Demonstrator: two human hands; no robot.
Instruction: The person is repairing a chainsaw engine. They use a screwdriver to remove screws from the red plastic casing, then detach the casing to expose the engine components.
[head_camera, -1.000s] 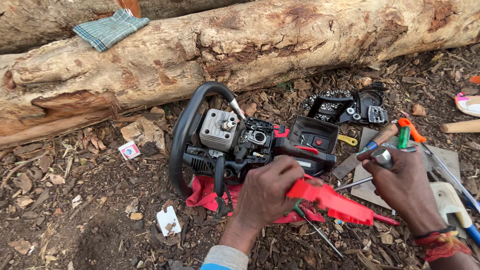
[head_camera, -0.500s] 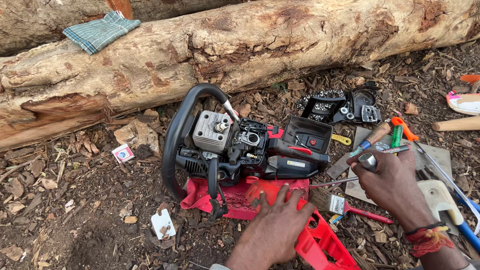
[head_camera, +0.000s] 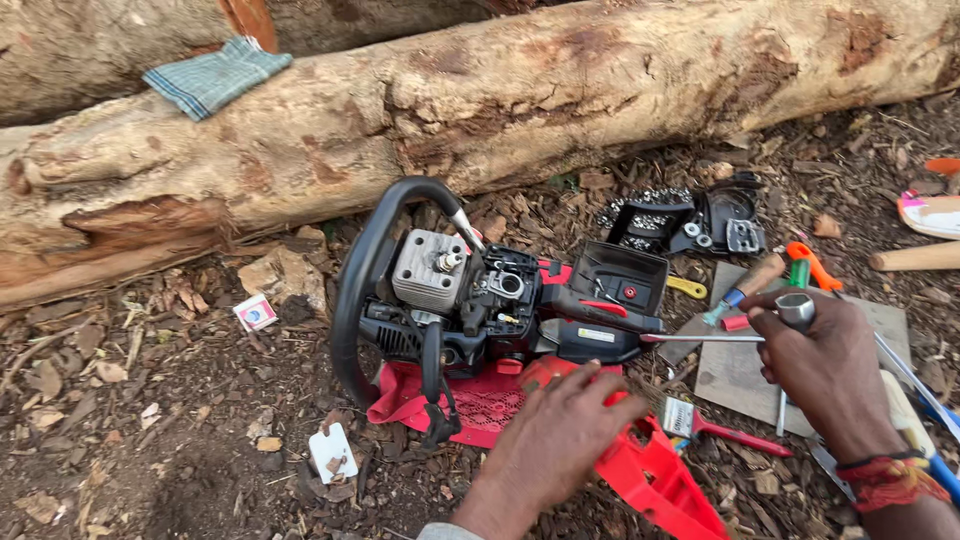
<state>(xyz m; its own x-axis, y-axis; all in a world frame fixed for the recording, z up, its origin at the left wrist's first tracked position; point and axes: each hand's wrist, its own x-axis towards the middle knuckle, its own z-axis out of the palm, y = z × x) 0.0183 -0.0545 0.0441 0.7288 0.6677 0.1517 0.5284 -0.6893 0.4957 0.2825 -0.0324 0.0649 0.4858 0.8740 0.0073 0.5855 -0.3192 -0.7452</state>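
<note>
Log: a long pale peeled tree trunk (head_camera: 560, 95) lies across the top of the frame, a folded checked blue-grey cloth (head_camera: 215, 75) resting on it at upper left.
Ground: dark soil strewn with bark chips (head_camera: 150, 440), lower left.
Chainsaw: a stripped black and red chainsaw body with a looped black handle (head_camera: 480, 300) sits at centre on a red rag (head_camera: 470, 405).
Red cover: a red plastic engine cover (head_camera: 660, 485) lies at lower centre-right, under the left hand.
Side cover: a black clutch cover (head_camera: 700, 220) rests at upper right, by the log.
Left hand: (head_camera: 555, 435) fingers spread, pressing on the red cover.
Right hand: (head_camera: 830, 370) fingers pinch a thin steel T-shaped socket wrench (head_camera: 795, 310), its shaft touching the saw's rear.
Brush: a small red-handled brush (head_camera: 715, 425) lies between the hands.
</note>
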